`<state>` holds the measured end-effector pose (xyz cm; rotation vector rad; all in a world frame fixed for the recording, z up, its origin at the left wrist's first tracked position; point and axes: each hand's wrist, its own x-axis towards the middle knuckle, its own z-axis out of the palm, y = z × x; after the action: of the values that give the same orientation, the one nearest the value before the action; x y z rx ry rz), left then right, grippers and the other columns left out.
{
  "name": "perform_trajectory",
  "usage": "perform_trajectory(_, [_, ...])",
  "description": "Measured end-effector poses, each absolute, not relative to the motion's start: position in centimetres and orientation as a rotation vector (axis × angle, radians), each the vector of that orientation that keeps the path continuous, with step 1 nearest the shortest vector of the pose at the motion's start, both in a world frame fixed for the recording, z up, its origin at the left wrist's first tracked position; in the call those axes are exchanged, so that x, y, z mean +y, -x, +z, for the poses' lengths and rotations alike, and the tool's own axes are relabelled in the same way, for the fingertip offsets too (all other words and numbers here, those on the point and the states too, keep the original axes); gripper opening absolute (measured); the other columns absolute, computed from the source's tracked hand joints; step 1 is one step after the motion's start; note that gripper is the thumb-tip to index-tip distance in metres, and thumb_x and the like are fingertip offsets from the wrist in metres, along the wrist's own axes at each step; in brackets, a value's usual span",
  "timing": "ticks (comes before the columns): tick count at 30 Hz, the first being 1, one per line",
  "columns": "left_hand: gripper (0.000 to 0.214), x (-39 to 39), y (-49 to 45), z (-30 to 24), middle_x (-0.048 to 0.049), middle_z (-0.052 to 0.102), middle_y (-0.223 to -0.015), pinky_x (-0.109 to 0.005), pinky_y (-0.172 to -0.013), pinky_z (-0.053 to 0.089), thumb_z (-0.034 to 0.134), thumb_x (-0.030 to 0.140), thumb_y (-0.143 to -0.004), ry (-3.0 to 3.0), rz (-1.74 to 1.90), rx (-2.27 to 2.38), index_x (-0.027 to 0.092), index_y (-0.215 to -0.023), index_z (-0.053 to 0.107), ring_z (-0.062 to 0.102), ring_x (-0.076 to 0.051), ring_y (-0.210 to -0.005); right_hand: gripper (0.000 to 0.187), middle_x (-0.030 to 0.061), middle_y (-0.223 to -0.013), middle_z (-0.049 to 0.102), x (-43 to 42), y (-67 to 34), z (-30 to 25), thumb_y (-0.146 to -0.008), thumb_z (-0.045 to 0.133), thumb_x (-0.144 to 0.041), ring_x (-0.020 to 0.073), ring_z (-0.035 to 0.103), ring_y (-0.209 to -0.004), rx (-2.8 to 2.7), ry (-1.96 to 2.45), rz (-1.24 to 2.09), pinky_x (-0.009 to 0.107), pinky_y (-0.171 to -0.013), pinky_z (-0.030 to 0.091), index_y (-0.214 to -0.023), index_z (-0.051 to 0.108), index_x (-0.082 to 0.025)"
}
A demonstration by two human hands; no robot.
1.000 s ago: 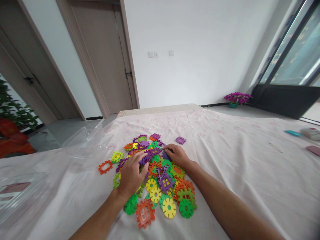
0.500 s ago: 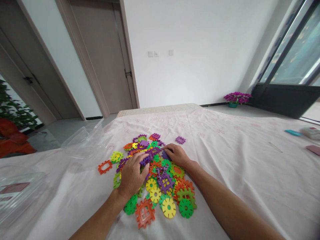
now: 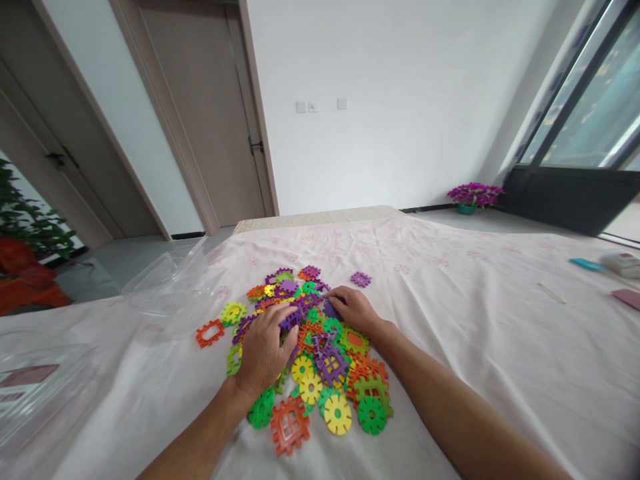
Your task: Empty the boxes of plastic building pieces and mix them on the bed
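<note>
A heap of colourful plastic interlocking building pieces lies on the cloth in front of me, with notched discs and toothed squares. On its left side rests my left hand [image 3: 267,343], thumb and fingers bent around a purple toothed building piece [image 3: 290,321]. My right hand [image 3: 354,309] is at the heap's right edge, its curled fingers and thumb on a dark purple building piece [image 3: 330,309]. The undersides of both hands are hidden. Nearer to me lie an orange window-shaped piece [image 3: 290,427], a yellow disc [image 3: 338,415] and a green disc [image 3: 372,415].
Clear plastic containers [image 3: 167,283] stand left of the heap on the pink-patterned cloth [image 3: 450,333]. A single purple piece [image 3: 361,279] lies beyond my right hand. At the far right are a blue object [image 3: 586,265] and a pinkish-red one [image 3: 627,299].
</note>
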<state>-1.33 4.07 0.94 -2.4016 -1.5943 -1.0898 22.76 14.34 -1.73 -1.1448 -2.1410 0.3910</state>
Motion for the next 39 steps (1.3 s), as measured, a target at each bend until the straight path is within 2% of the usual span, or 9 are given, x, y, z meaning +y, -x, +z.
perform_trajectory(17, [0.033,4.0,1.3,0.9,-0.0040,0.064,-0.121,-0.041,-0.103,0.045,0.051,0.023,-0.091,2.444,-1.159,-1.481,0.025,-0.124,0.057,0.057,-0.021,-0.116,0.026,0.0030,-0.098,0.074,14.1,-22.7,-1.5,-0.088,0.052,-0.026,0.0197,0.067,-0.092,-2.097,1.139,0.428,0.030,-0.085,0.049,-0.101,0.074,-0.024])
perform_trajectory(24, [0.023,3.4,1.2,1.5,-0.0021,0.068,-0.109,-0.038,-0.098,0.047,0.055,0.017,-0.089,2.478,-1.335,-1.262,0.025,-0.109,0.062,0.060,-0.019,-0.108,0.026,0.0017,-0.091,0.075,14.6,-22.8,-1.9,-0.087,0.051,-0.028,0.0199,0.069,-0.085,-1.852,1.175,0.520,0.029,-0.078,0.052,-0.094,0.075,-0.022])
perform_trajectory(29, [0.021,3.9,1.6,1.1,-0.0031,0.068,-0.108,-0.041,-0.098,0.045,0.055,0.019,-0.088,2.311,-1.249,-1.479,0.024,-0.107,0.063,0.061,-0.021,-0.105,0.025,0.0015,-0.089,0.076,14.8,-22.9,-2.1,-0.085,0.052,-0.028,0.0196,0.069,-0.083,-1.846,1.183,0.574,0.028,-0.075,0.052,-0.092,0.075,-0.021])
perform_trajectory(33, [0.017,4.6,2.0,0.6,-0.0073,0.068,-0.101,-0.046,-0.094,0.047,0.054,0.027,-0.089,2.196,-1.092,-1.673,0.020,-0.102,0.063,0.062,-0.026,-0.099,0.026,0.0017,-0.092,0.075,14.4,-22.9,-1.7,-0.086,0.051,-0.026,0.0197,0.068,-0.085,-1.952,1.174,0.545,0.029,-0.077,0.052,-0.094,0.075,-0.021])
perform_trajectory(35, [0.020,4.8,2.1,0.4,-0.0086,0.068,-0.104,-0.046,-0.096,0.046,0.051,0.028,-0.091,2.216,-1.069,-1.712,0.020,-0.106,0.061,0.062,-0.026,-0.103,0.025,0.0021,-0.093,0.075,14.2,-22.9,-1.4,-0.085,0.052,-0.025,0.0200,0.068,-0.087,-1.986,1.172,0.528,0.029,-0.079,0.051,-0.096,0.075,-0.022])
perform_trajectory(39, [0.038,4.7,2.0,0.3,-0.0093,0.058,-0.130,-0.045,-0.107,0.041,0.045,0.031,-0.095,2.258,-1.235,-1.755,0.022,-0.133,0.047,0.053,-0.023,-0.124,0.025,0.0023,-0.096,0.075,14.1,-22.8,-1.2,-0.085,0.053,-0.023,0.0206,0.067,-0.091,-2.026,1.175,0.503,0.030,-0.082,0.051,-0.098,0.074,-0.023])
